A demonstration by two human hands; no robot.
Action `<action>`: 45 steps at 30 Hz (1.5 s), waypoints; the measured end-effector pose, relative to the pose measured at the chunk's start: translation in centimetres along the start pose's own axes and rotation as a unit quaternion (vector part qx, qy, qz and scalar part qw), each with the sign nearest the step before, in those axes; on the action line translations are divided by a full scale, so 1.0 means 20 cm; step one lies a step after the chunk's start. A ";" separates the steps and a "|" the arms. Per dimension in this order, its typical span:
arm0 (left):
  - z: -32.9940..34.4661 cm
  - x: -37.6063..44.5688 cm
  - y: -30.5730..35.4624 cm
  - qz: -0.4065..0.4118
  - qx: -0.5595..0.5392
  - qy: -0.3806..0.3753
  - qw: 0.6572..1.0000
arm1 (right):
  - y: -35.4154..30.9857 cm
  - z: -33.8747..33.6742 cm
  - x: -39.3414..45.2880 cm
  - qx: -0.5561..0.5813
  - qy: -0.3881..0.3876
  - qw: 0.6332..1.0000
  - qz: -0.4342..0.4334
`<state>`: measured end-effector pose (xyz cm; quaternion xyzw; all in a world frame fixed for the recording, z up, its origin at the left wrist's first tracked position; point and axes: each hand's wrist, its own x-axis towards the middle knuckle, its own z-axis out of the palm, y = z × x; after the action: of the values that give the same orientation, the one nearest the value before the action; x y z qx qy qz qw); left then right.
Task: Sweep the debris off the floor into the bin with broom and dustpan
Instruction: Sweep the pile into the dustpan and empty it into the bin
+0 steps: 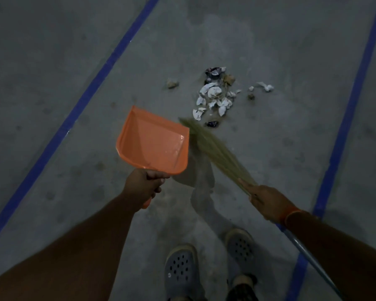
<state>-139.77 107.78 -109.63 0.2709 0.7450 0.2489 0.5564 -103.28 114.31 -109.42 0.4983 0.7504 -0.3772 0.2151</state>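
Now I see left hand gripping orange dustpan | right hand wrapped round broom | debris ahead on floor

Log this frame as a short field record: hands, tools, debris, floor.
left hand: left hand grips the orange dustpan by its handle, pan empty
right hand: right hand holds the broom, bristles pointing toward the debris
debris: debris pile of white scraps and dark wrappers, on the floor ahead
floor: grey, blue tape lines
bin: not in view
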 end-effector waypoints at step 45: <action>0.58 0.90 0.23 0.090 0.024 -0.043 0.995 | 1.21 -0.19 0.74 0.167 0.240 0.952 0.090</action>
<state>-132.27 124.17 -121.91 0.3604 0.6990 0.2677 0.5566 -87.08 131.37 -125.95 0.6688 0.6579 -0.3453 -0.0247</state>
